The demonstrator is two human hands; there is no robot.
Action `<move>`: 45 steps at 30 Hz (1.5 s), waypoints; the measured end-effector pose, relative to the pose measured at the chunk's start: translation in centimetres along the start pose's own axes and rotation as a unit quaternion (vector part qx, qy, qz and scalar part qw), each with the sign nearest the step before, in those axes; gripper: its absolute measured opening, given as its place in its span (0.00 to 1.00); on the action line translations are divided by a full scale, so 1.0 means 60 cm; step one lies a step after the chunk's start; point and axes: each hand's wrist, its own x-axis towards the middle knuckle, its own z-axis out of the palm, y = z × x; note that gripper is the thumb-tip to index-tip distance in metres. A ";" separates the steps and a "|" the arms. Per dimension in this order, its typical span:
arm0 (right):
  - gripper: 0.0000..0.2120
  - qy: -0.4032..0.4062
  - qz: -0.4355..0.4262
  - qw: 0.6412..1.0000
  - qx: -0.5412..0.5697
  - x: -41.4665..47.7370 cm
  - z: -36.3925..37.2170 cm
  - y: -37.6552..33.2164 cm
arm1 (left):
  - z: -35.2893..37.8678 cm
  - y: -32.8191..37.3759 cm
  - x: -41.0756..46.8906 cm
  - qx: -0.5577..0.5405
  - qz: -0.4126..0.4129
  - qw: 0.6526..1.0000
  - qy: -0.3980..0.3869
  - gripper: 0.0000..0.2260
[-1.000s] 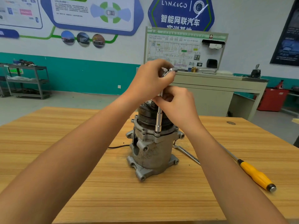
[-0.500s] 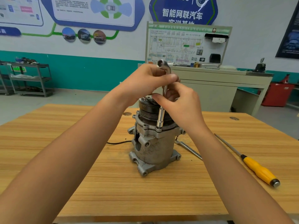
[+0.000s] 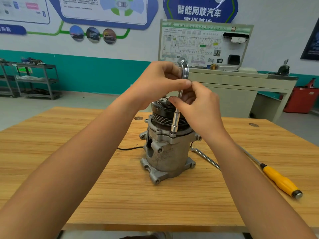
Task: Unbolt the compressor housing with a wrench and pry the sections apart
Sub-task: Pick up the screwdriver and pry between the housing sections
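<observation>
The single camera sits on my head; it faces forward and somewhat down, with a wide angle; my forearms (image 3: 69, 169) enter from the near left and near right corners; my left hand (image 3: 155, 83) and right hand (image 3: 200, 111) on the wrench (image 3: 184, 71) are close, at centre; the table (image 3: 120, 195) fills the lower half; the far wall (image 3: 276, 23) is above.

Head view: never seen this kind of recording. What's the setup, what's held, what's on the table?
No robot here: a person wears one camera on the head, looking down at their own bare arms. A compressor stands upright on a wooden table. The left hand grips the top of a wrench; the right hand pinches its shaft lower down. The wrench stands upright, its socket end down on the compressor's top flange. Lying on the table to the right: a spanner and a yellow-handled screwdriver.
</observation>
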 end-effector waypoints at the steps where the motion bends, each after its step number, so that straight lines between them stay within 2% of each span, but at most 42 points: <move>1: 0.10 0.003 0.002 1.000 0.018 -0.001 0.001 0.001 | 0.000 -0.002 -0.001 -0.001 0.002 1.000 0.006 0.04; 3: 0.13 -0.004 0.026 0.995 0.093 -0.001 -0.002 0.004 | -0.005 -0.004 -0.005 -0.013 -0.008 0.999 -0.031 0.03; 6: 0.18 -0.029 0.044 0.979 0.195 -0.006 -0.006 0.007 | -0.013 -0.007 -0.010 -0.041 -0.027 0.992 -0.115 0.09; 9: 0.16 -0.021 0.074 0.968 0.238 -0.011 -0.002 0.012 | -0.008 -0.004 -0.008 -0.046 -0.003 0.996 -0.079 0.09; 14: 0.09 0.030 0.031 0.992 0.120 -0.010 0.002 0.014 | 0.009 -0.005 -0.001 0.003 0.011 1.000 0.002 0.04; 16: 0.06 0.010 0.022 0.991 0.133 -0.009 0.000 0.014 | 0.006 -0.005 -0.001 0.009 0.008 1.000 -0.027 0.05; 18: 0.08 -0.035 0.033 0.985 0.167 -0.007 -0.006 0.011 | -0.002 -0.006 -0.004 0.014 0.000 0.995 -0.102 0.06; 20: 0.09 -0.081 0.046 0.975 0.201 -0.005 -0.014 0.011 | -0.009 -0.006 -0.007 0.004 -0.003 0.991 -0.135 0.08; 22: 0.07 -0.084 0.055 0.977 0.190 -0.006 -0.013 0.011 | -0.009 -0.007 -0.008 -0.012 -0.006 0.994 -0.107 0.08; 24: 0.01 -0.044 0.046 0.991 0.114 -0.009 -0.006 0.010 | 0.000 -0.007 -0.007 -0.004 -0.009 0.998 -0.054 0.04; 25: 0.05 -0.019 0.036 0.997 0.070 -0.011 -0.003 0.010 | 0.006 -0.008 -0.007 0.008 -0.005 0.999 -0.031 0.03; 27: 0.09 -0.008 0.039 0.998 0.052 -0.012 0.000 0.011 | 0.009 -0.009 -0.004 0.040 0.011 0.999 -0.013 0.03; 31: 0.07 -0.066 0.089 0.987 0.115 -0.004 -0.016 0.012 | -0.009 -0.003 -0.009 0.040 0.012 0.989 -0.143 0.07; 32: 0.05 -0.081 0.092 0.984 0.126 -0.002 -0.020 0.012 | -0.013 -0.003 -0.009 0.029 0.009 0.988 -0.154 0.08; 34: 0.02 -0.089 0.083 0.983 0.134 -0.003 -0.022 0.013 | -0.014 -0.004 -0.009 0.020 0.008 0.992 -0.121 0.08; 37: 0.05 -0.052 0.071 0.992 0.087 -0.009 -0.013 0.012 | -0.002 -0.008 -0.007 0.048 -0.003 0.998 -0.027 0.02; 40: 0.07 -0.029 0.045 0.998 0.033 -0.011 -0.004 0.010 | 0.011 -0.015 -0.002 0.090 0.006 0.996 0.020 0.09; 45: 0.02 -0.066 0.076 0.990 0.100 -0.008 -0.008 0.014 | -0.009 -0.010 -0.010 0.030 -0.001 0.993 -0.116 0.07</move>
